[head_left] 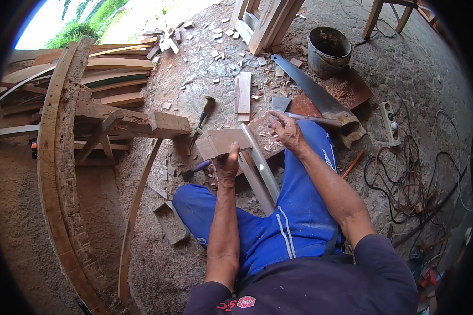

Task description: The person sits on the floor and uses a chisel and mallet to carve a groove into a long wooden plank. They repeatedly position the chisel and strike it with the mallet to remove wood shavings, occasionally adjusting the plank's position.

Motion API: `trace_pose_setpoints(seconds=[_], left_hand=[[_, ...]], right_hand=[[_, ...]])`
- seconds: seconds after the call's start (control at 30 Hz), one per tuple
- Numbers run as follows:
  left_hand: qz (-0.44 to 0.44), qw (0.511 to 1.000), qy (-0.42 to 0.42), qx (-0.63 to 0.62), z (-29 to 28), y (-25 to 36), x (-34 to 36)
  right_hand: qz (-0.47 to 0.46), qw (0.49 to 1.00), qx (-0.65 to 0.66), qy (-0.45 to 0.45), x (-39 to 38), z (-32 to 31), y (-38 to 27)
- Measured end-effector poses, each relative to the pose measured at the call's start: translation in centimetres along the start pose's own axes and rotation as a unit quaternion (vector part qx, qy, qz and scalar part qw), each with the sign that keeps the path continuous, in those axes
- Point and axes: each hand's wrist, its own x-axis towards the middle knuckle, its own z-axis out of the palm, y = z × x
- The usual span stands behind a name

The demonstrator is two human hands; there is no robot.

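Against left hand (227,164): gripped wooden block (219,144), left of right hand (287,132).

The location is a woodworking workshop. Indicators: stacked curved timber (118,63) left of the left hand (227,164); sawn offcuts (215,54) scattered on the rough floor (155,273) ahead; a handsaw (311,87) beyond the right hand (289,132); a power strip (390,126) further right.

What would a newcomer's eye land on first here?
Probably the bright blue trousers in the lower middle, with the left hand holding a wooden block near the picture's centre. Next, the handsaw lying right of centre toward the top, with a round bucket beside it. Then the long curved timber sweeping down the left side.
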Motion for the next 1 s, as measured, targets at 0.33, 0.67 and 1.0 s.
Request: trace_pose_setpoints(seconds=[0.33, 0.67, 1.0], left_hand=[[0.008, 0.999, 0.004, 0.032, 2.9, 1.0, 1.6], [0.023, 1.0, -0.009, -0.004, 4.9, -1.2, 2.1], [0.061, 0.992, -0.044, 0.101, 4.7, -1.6, 4.1]], right_hand=[[0.11, 0.845, -0.499, -0.16, 8.0, -8.4, 0.6], [0.056, 0.809, -0.558, -0.175, 9.0, -6.8, -2.8], [-0.399, 0.848, -0.317, -0.143, -1.4, -1.6, -21.0]])
